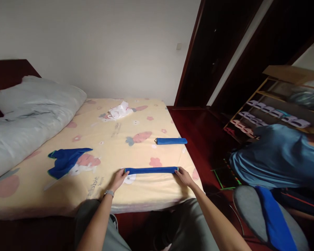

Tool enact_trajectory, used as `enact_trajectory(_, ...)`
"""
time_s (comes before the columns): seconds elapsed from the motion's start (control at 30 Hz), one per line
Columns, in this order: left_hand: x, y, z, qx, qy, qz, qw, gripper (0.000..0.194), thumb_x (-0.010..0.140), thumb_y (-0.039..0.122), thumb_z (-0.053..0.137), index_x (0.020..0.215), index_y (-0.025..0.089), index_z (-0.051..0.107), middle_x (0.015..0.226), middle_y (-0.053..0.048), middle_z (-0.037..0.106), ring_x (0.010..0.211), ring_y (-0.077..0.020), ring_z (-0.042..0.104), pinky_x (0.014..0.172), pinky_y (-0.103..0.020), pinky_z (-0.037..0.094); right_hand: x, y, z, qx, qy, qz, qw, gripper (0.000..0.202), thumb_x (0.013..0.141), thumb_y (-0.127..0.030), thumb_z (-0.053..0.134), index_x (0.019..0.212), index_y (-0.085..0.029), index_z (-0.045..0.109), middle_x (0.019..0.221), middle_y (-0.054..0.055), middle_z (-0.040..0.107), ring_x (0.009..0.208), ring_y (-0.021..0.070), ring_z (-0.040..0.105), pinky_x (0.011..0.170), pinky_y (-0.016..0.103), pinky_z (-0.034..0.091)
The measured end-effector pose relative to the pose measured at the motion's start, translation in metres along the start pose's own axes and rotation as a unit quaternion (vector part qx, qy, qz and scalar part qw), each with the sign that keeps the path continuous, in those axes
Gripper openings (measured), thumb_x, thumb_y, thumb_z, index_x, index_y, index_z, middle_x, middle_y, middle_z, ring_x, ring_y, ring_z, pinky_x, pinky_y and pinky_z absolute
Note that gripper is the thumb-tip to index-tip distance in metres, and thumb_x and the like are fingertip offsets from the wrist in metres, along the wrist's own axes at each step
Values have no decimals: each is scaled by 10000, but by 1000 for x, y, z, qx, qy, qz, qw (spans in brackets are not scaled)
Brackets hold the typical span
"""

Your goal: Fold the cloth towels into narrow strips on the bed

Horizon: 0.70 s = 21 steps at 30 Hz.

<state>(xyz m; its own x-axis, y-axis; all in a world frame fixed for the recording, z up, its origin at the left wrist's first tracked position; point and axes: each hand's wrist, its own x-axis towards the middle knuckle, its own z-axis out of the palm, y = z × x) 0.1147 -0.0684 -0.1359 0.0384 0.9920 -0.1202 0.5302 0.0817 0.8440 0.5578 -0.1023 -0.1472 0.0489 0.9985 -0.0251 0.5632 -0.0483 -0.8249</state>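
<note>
A blue cloth [151, 170], folded into a long narrow strip with green edging at its ends, lies across the bed near the front edge. My left hand [119, 178] pinches its left end, and my right hand [183, 176] grips its right end. Just beyond it rests another blue cloth [172, 141], folded into a shorter strip, with something small and dark at its left tip. Off to the left, a crumpled blue cloth [65, 161] with green edging is spread loosely on the sheet.
The bed [115, 139] has a patterned yellow sheet. A white plastic bag [119, 111] lies toward the wall, and a grey quilt [34, 115] is heaped at left. On the right, a person in a blue shirt [267, 153] bends near a shoe rack [259, 91] and a grey chair with blue cloth [274, 216].
</note>
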Motion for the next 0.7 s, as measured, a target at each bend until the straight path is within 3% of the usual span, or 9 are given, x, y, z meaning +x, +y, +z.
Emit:
enact_trajectory(0.17,8,10,-1,9,6,-73,997,296,830,459,626,734,182,579,599,15,594,664,-161,622,610,-227,424,16,-4,3,-59,-9,57,997,306,891,-464,471,895,-194,614,929,81,702,849,220,645,783,304,470)
enact_trajectory(0.3,14,15,5,-38,-11,-162,986,306,862,483,617,779,196,552,459,47,528,481,-156,607,542,-236,452,22,-4,3,-72,-7,111,991,299,882,-478,530,850,-193,616,892,116,707,877,252,660,800,317,448)
enact_trajectory(0.4,19,19,8,-119,-15,-204,972,354,840,521,657,792,194,531,484,19,583,499,-180,659,557,-269,523,25,-4,2,-48,-8,146,988,316,876,-509,561,852,-200,622,762,96,703,792,253,682,763,321,459)
enact_trajectory(0.57,17,23,8,-277,23,-193,941,347,769,422,780,779,167,545,686,-29,677,703,-189,733,746,-292,601,29,-7,6,34,-16,184,982,373,865,-557,570,811,-190,614,663,90,699,643,230,689,663,307,508)
enact_trajectory(0.7,19,22,7,-359,66,-181,913,296,736,285,823,746,152,560,750,-35,684,760,-171,731,823,-300,611,27,-6,6,254,-13,198,947,394,802,-570,655,769,-182,598,687,97,716,615,199,676,641,289,547)
